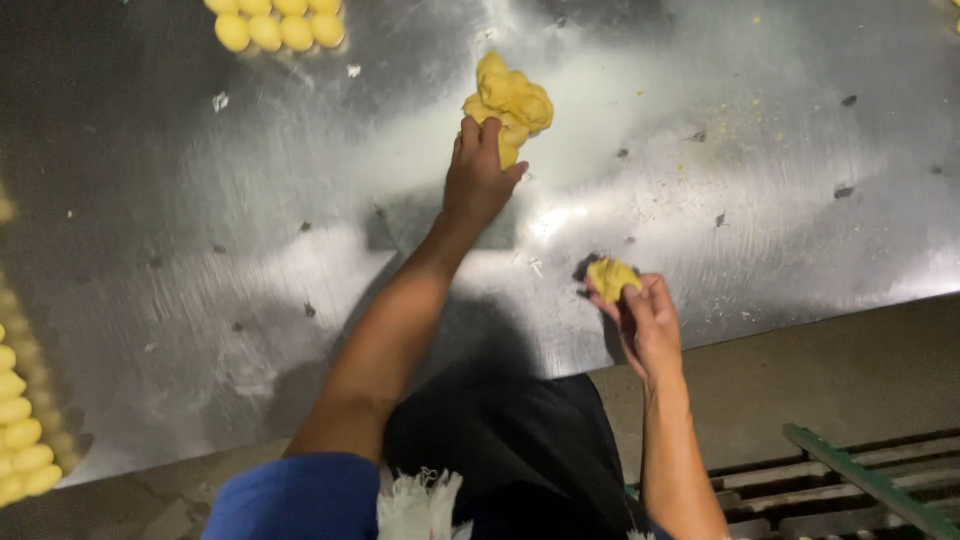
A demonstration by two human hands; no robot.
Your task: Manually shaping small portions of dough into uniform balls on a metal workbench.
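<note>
A big lump of yellow dough [510,100] lies on the steel table [250,250] toward the far middle. My left hand [478,175] reaches out and grips the near edge of that lump with its fingers closed on it. My right hand [648,320] is close to the table's front edge and holds a small piece of yellow dough [611,277] between its fingertips, just above the surface.
Rows of small yellow dough balls [275,22] sit at the far left of the table, and more dough balls [22,425] line the left edge. Dough crumbs and scraps dot the steel. A green metal frame [870,485] and a floor grate lie at lower right.
</note>
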